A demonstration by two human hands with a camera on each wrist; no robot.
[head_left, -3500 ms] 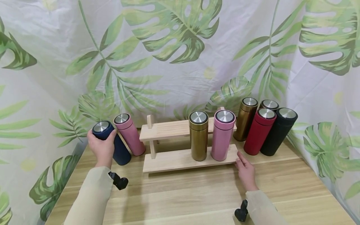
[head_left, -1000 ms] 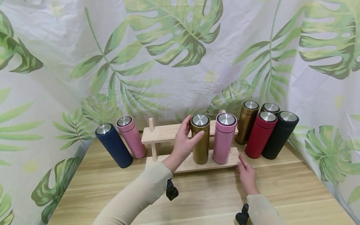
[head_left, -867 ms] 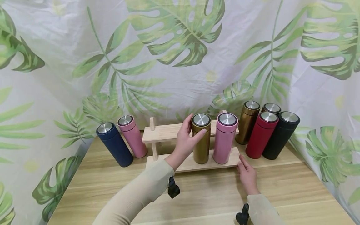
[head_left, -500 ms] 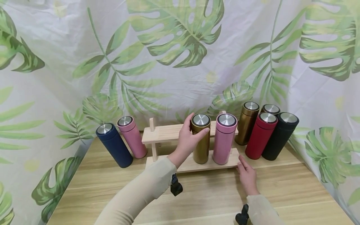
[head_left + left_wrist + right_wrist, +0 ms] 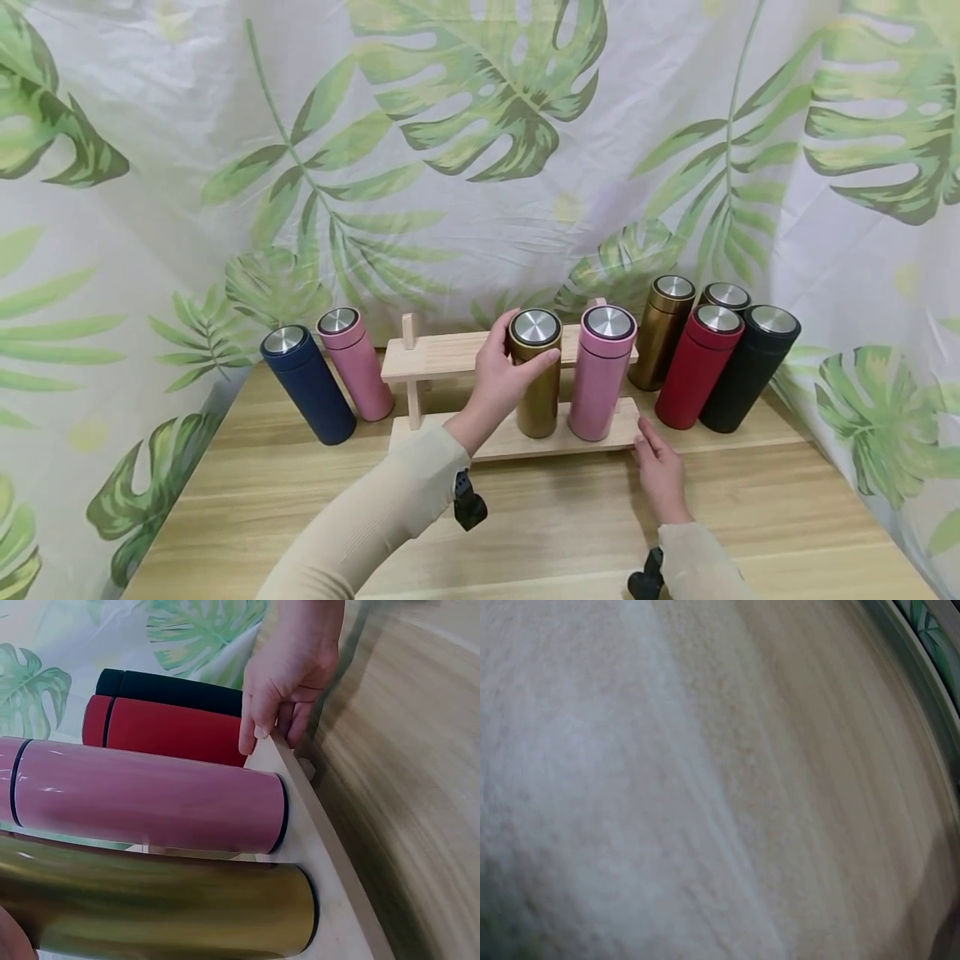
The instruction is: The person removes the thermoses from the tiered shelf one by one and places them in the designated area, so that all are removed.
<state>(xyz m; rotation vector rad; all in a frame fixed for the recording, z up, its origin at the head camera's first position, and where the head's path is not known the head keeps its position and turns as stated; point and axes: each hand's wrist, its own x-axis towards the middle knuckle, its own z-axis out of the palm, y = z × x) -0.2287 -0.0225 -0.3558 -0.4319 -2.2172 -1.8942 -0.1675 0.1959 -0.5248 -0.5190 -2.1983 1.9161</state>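
Observation:
In the head view my left hand (image 5: 501, 377) holds the upper part of a gold thermos flask (image 5: 540, 400), thumb in front and fingers round its far left side. The flask stands on the lower board of a two-tier wooden shelf (image 5: 442, 358). Just right of it, on the same board, is a pink thermos flask (image 5: 597, 387). My right hand (image 5: 660, 471) grips the right end of the lower board; the left wrist view shows that hand's (image 5: 289, 682) thumb and fingers pinching the board's corner. Only blurred tabletop (image 5: 817, 787) fills the right wrist view.
Left of the shelf stand a blue flask (image 5: 311, 387) and another pink flask (image 5: 356, 367). To its right cluster a brown-gold flask (image 5: 658, 337), a red flask (image 5: 697, 371), a black flask (image 5: 750, 375) and one mostly hidden flask (image 5: 726, 295). A leaf-print cloth (image 5: 480, 233) hangs behind.
My left hand has let go of the blue flask on the left and moved right to the gold flask. Over the last second it has barely shifted. My right hand stays on the shelf end.

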